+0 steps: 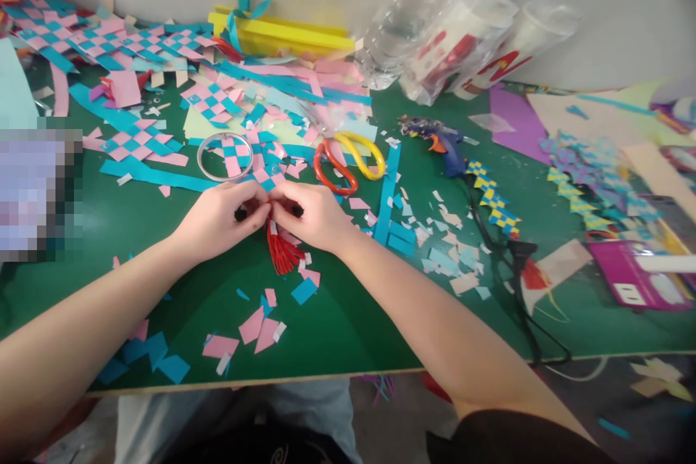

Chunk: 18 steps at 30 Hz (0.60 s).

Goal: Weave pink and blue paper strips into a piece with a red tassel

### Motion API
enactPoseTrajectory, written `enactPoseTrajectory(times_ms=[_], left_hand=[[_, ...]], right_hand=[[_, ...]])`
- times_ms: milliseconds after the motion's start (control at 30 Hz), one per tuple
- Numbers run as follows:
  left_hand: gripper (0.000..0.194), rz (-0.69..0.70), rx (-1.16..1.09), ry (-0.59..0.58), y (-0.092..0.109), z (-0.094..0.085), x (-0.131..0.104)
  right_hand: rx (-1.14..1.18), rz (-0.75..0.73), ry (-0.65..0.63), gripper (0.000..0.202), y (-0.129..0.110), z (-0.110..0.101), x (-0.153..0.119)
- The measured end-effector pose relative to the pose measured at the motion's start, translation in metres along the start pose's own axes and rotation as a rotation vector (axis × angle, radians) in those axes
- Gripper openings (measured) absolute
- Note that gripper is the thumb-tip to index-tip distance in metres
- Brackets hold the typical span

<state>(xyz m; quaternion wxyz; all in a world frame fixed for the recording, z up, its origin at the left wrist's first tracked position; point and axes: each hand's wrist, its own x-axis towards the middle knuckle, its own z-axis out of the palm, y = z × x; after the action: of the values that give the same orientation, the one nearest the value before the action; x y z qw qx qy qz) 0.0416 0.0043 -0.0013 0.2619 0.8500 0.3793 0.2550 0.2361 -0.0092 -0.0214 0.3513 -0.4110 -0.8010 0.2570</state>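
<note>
My left hand (231,216) and my right hand (312,214) meet fingertip to fingertip over the table, both closed in a pinch. Between them they grip the top of a red tassel (283,250), whose threads hang toward me. Just beyond the fingertips lies a pink-and-blue woven paper piece (269,175) with a small eye on it. Whether the tassel is joined to it is hidden by my fingers. A roll of clear tape (201,159) lies beyond my left hand. Scissors with red and yellow handles (336,167) rest beyond my right hand.
Woven paper pieces (109,43) and strips crowd the green table's (353,304) back left. A blue glue gun (451,152) with a black cord lies right of centre. Wrapped paper cups (457,36) stand at the back. Paper scraps (261,330) lie near the front edge.
</note>
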Motion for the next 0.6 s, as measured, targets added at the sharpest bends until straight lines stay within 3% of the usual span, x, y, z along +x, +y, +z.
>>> enactPoseTrajectory(times_ms=[367,600], left_hand=[[0.014,0.046,0.005,0.098,-0.0022,0.0022,-0.0018],[0.013,0.022,0.013,0.130,-0.0021,0.0018,-0.0022]], right_hand=[[0.135,-0.004,0.039,0.008,0.0013,0.0006,-0.0005],[0.070,0.008,0.111,0.007,-0.0013,0.0006,0.0005]])
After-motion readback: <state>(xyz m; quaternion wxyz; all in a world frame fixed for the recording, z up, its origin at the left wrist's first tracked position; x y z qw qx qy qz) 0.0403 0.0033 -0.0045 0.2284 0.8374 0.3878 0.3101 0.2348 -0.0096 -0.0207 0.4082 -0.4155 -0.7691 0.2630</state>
